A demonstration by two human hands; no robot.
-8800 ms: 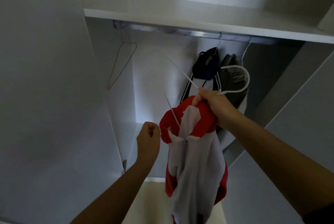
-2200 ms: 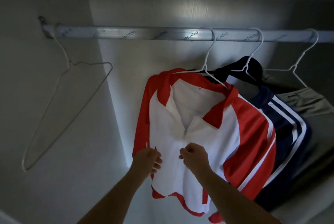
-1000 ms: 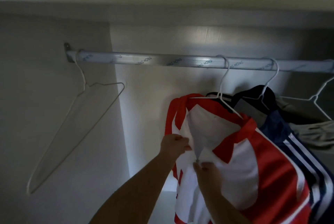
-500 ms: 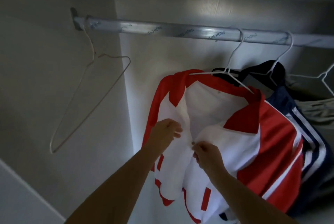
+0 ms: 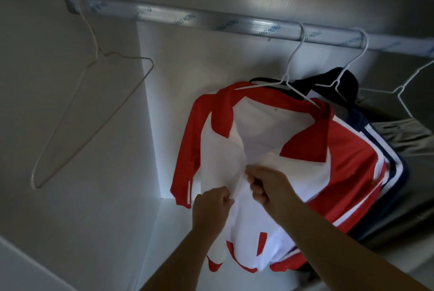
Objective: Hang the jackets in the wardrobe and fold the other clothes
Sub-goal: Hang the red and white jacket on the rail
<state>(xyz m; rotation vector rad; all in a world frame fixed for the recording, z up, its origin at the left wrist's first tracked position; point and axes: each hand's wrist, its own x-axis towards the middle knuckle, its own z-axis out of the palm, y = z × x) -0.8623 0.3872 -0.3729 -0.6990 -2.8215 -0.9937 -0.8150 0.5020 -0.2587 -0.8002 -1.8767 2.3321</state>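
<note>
**Wardrobe interior, viewed from below.**

- **Wardrobe**: pale back wall and left side wall, dimly lit.
- **Rail**: metal, running from the left side wall across to the right edge of view, with printed lettering along it.
- **Empty hanger**: bare wire, hooked at the far left end of the rail and lying close to the left wall, well apart from the clothes.
- **Red and white jacket**: on a white wire hanger hooked over the rail right of centre. It has a white front, red collar and red sleeves, and is open at the neck. It is the leftmost of the hung garments.
- **Navy jacket**: white-striped, on a second white hanger, directly behind and right of the red one, touching it.
- **Grey-green garment**: far right, below a third hanger, partly out of view.
- **Left hand**: forearm rises from the bottom edge. The fingers are curled and the hand pinches the left front edge of the red and white jacket, below the collar.
- **Right hand**: forearm enters from the lower right. The fingers are curled and grasp the right front edge of the same jacket, just beside and slightly above the left hand. The two front edges are drawn together between the hands.
</note>
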